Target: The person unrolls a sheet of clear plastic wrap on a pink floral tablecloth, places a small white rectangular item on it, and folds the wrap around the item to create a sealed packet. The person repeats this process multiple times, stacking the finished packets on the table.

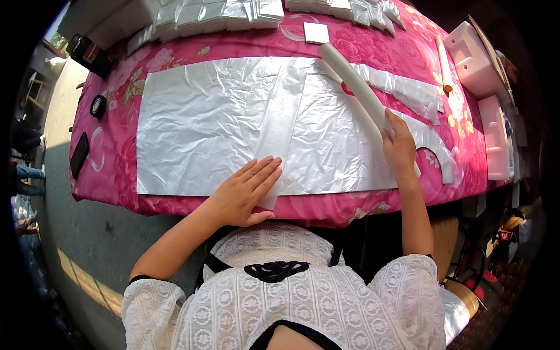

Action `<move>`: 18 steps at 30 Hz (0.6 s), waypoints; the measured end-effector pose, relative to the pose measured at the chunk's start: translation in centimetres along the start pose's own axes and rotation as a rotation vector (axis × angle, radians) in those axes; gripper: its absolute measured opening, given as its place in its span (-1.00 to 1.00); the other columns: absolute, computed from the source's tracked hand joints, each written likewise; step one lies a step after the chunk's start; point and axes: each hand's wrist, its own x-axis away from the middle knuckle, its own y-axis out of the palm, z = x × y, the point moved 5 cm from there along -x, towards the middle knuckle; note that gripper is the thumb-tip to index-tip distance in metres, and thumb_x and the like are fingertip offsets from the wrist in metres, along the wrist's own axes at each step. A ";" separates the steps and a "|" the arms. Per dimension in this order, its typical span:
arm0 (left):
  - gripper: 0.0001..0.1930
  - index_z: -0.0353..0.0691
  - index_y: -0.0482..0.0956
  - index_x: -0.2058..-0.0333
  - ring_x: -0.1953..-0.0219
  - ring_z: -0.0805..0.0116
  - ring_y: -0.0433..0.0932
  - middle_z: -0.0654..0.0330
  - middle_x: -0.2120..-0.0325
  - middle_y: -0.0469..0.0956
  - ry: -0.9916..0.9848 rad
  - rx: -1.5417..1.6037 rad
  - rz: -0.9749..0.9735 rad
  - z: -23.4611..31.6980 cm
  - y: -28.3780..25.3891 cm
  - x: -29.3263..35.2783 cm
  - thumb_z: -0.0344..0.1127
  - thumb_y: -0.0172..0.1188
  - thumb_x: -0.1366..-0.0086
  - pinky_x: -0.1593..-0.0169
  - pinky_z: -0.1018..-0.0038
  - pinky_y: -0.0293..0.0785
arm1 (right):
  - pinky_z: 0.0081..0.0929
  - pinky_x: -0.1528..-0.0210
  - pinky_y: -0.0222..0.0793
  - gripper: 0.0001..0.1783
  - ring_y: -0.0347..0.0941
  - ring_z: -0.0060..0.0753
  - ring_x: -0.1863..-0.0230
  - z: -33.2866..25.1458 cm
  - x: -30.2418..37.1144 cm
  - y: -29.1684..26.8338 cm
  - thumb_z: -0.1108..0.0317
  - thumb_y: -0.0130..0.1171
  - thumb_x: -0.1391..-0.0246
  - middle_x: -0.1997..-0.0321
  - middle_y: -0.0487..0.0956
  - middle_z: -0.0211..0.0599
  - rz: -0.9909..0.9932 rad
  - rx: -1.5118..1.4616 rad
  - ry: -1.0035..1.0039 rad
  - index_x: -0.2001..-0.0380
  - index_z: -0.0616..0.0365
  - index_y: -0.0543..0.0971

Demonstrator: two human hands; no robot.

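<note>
Across the table lies a large wrinkled silver foil sheet (192,128). A translucent pale strip (283,111) runs over it from the far edge to the near edge, its near end hanging past the sheet. My left hand (248,189) rests flat on the strip's near end, fingers stretched out. In my right hand (399,137) is a long white tube (356,81), slanting away to the far left over the right part of the sheet. My right fingers wrap round the tube's near part. Whether the tube touches the sheet, I cannot tell.
Stacks of silver packets (204,14) line the far edge, near a small white square (316,33). At left are a dark jar (89,54), a black round roll (98,105) and a black phone (79,154). White foam boxes (472,58) and another thin tube (444,64) are at right.
</note>
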 end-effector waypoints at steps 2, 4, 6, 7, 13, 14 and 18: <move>-0.14 -0.42 0.10 -0.17 -0.31 0.07 -0.05 -0.08 -0.24 0.02 -0.019 -0.038 -0.058 -0.1 0.5 -0.4 0.12 0.11 -0.05 -0.31 0.18 -0.14 | -0.37 0.08 0.37 -0.46 0.43 -0.11 0.07 -4.1 1.5 0.6 0.57 0.13 0.10 0.02 0.47 -0.12 -0.102 -0.213 -0.066 -0.05 0.10 0.41; -0.15 -0.43 0.13 -0.15 -0.30 0.05 -0.04 -0.08 -0.23 0.03 -0.036 -0.040 -0.032 1.2 1.9 -0.2 0.09 0.13 -0.03 -0.31 0.15 -0.18 | -0.34 0.03 0.33 -0.41 0.41 -0.07 0.07 -8.0 3.3 2.2 0.58 0.15 0.16 0.05 0.48 -0.11 -0.289 -0.338 -0.194 -0.06 0.14 0.39; -0.15 -0.43 0.15 -0.14 -0.30 0.04 -0.05 -0.07 -0.23 0.04 -0.080 -0.101 -0.002 2.7 3.3 0.0 0.07 0.15 0.00 -0.31 0.13 -0.18 | -0.18 -0.16 0.14 -0.34 0.37 -0.19 -0.02 -10.7 4.9 4.1 0.55 0.20 0.23 0.02 0.47 -0.21 -0.386 -0.190 -0.350 -0.07 0.02 0.39; -0.25 -0.42 0.18 -0.13 -0.29 0.04 0.00 -0.06 -0.22 0.08 -0.122 -0.152 -0.011 3.4 3.7 0.0 -0.06 0.12 -0.01 -0.30 0.12 -0.16 | -0.13 -0.17 0.12 -0.35 0.35 -0.23 -0.04 -11.5 5.2 4.9 0.55 0.20 0.22 0.01 0.47 -0.26 -0.370 -0.150 -0.417 -0.06 0.02 0.40; -0.44 -0.39 0.24 -0.11 -0.28 0.11 0.07 -0.02 -0.20 0.14 -0.162 -0.356 0.117 4.3 5.6 0.3 -0.37 -0.08 -0.07 -0.28 0.15 -0.12 | -0.09 -0.25 -0.01 -0.43 0.31 -0.32 -0.10 -12.3 0.1 8.9 0.52 0.15 0.16 -0.04 0.45 -0.40 -0.253 -0.129 -0.544 -0.03 -0.02 0.42; -0.45 -0.39 0.24 -0.10 -0.28 0.12 0.06 -0.01 -0.20 0.14 -0.157 -0.361 0.119 4.2 5.7 0.2 -0.37 -0.09 -0.08 -0.28 0.16 -0.12 | -0.09 -0.26 -0.02 -0.43 0.31 -0.33 -0.10 -12.0 -1.5 9.5 0.52 0.15 0.16 -0.04 0.45 -0.40 -0.224 -0.136 -0.545 -0.03 -0.03 0.42; -0.45 -0.35 0.26 -0.10 -0.27 0.15 0.11 0.03 -0.20 0.16 -0.037 -0.280 0.079 4.0 4.4 0.5 -0.35 -0.03 -0.08 -0.28 0.21 -0.05 | -0.15 -0.27 -0.03 -0.51 0.32 -0.39 -0.09 -11.0 -7.7 11.4 0.52 0.10 0.09 0.00 0.48 -0.44 -0.128 -0.074 -0.517 0.01 -0.01 0.45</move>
